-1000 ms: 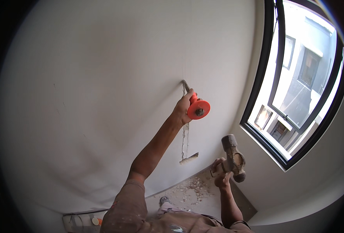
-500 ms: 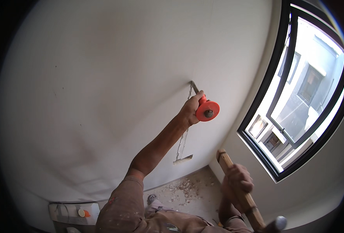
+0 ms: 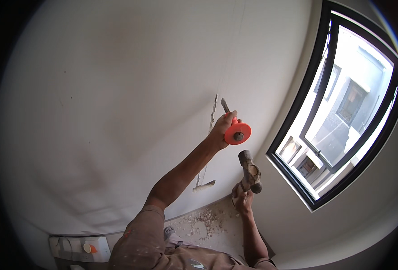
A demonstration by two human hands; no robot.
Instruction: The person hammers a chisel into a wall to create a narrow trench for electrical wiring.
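My left hand [image 3: 222,130] is wrapped round a chisel [image 3: 238,132] that has a round orange hand guard. The chisel's metal blade points up toward the wall, and its tip looks slightly apart from the surface. Just left of the tip, a narrow rough groove [image 3: 214,109] is cut into the pale wall [image 3: 131,90]. Lower right, my right hand [image 3: 243,199] grips the handle of a hammer [image 3: 251,172]. The hammer's worn metal head is raised below the chisel's struck end, with a gap between them. At the groove's lower end is a short slot [image 3: 204,186].
A dark-framed window [image 3: 313,130] stands tilted open on the right wall. Broken rubble [image 3: 208,220] is scattered on the floor by the corner. At lower left sits a white board-like surface [image 3: 75,249] with an orange-and-white item [image 3: 90,248] on it.
The hammer has swung up from low right toward the chisel, and my right hand rose with it. The chisel tip has come away from the groove's top end.
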